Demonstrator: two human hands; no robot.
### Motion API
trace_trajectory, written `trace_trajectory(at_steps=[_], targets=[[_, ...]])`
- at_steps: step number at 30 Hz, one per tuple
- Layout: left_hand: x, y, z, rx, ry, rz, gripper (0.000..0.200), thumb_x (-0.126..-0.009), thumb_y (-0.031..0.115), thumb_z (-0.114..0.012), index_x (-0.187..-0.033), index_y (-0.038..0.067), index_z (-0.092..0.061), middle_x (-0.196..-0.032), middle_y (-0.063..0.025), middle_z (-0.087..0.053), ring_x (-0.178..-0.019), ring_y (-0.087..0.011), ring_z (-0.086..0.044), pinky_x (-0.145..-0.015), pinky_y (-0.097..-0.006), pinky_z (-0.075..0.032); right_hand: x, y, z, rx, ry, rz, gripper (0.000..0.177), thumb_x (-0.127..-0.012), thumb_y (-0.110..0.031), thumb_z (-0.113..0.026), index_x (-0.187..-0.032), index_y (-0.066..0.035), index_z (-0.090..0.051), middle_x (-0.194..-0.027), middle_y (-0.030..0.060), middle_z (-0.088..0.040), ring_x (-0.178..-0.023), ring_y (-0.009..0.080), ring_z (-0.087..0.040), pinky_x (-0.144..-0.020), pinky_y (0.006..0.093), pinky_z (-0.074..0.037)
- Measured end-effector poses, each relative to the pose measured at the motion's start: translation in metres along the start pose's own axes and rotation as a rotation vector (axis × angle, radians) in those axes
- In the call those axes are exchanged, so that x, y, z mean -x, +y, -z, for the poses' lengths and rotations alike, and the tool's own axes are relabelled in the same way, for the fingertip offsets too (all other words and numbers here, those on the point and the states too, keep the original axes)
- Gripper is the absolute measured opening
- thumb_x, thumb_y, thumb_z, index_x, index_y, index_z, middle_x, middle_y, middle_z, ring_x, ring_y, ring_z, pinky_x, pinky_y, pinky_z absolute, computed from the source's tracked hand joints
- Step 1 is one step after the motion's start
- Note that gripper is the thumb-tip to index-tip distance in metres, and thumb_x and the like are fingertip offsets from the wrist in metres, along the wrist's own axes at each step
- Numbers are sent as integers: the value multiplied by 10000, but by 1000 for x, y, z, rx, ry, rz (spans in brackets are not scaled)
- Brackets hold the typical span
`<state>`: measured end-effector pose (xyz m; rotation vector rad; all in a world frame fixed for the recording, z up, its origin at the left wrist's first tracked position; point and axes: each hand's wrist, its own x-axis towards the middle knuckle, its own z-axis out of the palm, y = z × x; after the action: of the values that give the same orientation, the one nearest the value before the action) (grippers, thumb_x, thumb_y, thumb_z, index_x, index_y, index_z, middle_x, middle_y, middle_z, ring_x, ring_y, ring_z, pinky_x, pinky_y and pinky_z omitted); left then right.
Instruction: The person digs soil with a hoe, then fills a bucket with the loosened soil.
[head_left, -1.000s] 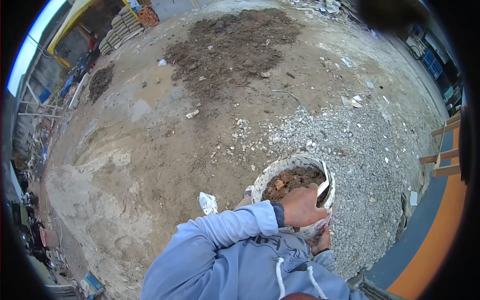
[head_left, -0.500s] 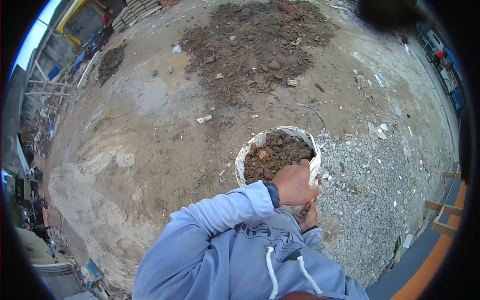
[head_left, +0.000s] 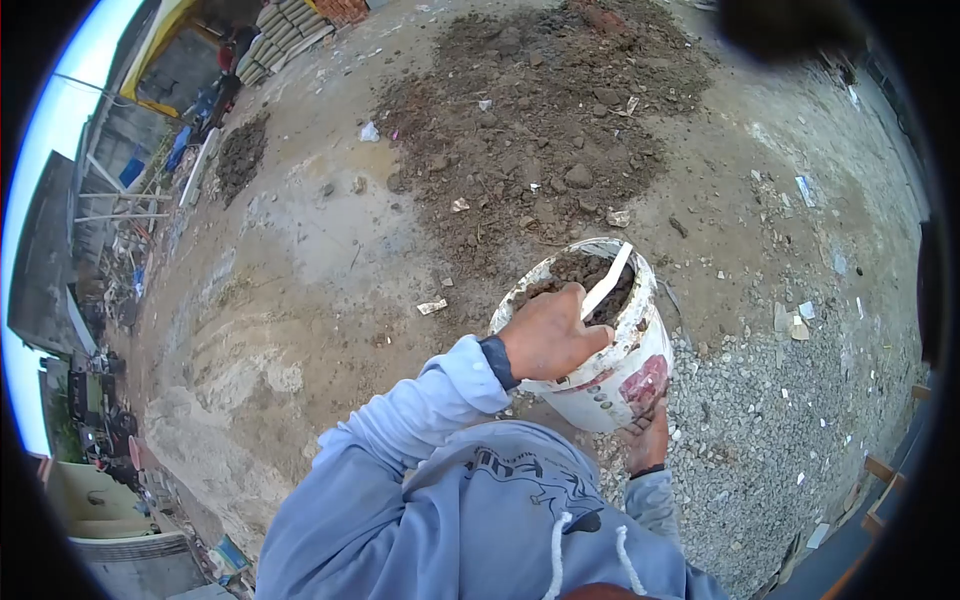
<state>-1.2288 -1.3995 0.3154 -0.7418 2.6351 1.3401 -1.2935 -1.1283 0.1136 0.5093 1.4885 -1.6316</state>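
Note:
A white plastic bucket filled with dark soil tilts away from me in front of my chest. My left hand is closed round its white handle, which stands up across the opening. Low on the bucket's near right side, my right hand holds it near the base; part of its fingers is hidden. A faded reddish patch marks the bucket wall above that hand. Smears of dirt cover the rim.
Beyond the bucket spreads a large heap of dark soil. Grey gravel lies to the right, a pale sand pile to the left. Stacked sacks stand at the far left, wooden pieces at the right edge.
The bucket has tipped from near upright to a forward tilt, exposing its side. My left hand has moved left and up with the handle; my right hand has shifted right, to the bucket's lower side.

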Motion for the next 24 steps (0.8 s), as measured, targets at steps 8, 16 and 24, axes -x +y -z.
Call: trace_trajectory(at_steps=[8, 16, 24], targets=[[-52, -52, 150, 586, -27, 200, 381, -861, 400, -551, -906, 22, -565, -619, -17, -512, -526, -125, -481, -485, -279, -368, -87, -18, -67, -314, -262, 70, 596, -890, -581, -355, -1190, -80, -475, -1061, 108, -571, -921, 196, -586, -788, 411, -505], [-173, -247, 205, 206, -281, -166, 464, -858, 414, -523, -957, -39, -508, -695, -249, -552, -679, -409, -576, -628, -456, -461, -244, 35, -315, -357, -194, 154, 613, -892, -586, -339, -1228, -87, -455, -1115, 101, -557, -974, 208, -570, -833, 418, -484], [-257, -490, 340, 324, 66, 109, 527, -853, 394, -525, -1081, -77, -463, -676, -273, -570, -720, -431, -592, -659, -481, -455, -383, 43, -633, -279, -210, 191, 632, -894, -591, -324, -1267, -94, -436, -1169, 94, -543, -1027, 220, -554, -878, 425, -463]])
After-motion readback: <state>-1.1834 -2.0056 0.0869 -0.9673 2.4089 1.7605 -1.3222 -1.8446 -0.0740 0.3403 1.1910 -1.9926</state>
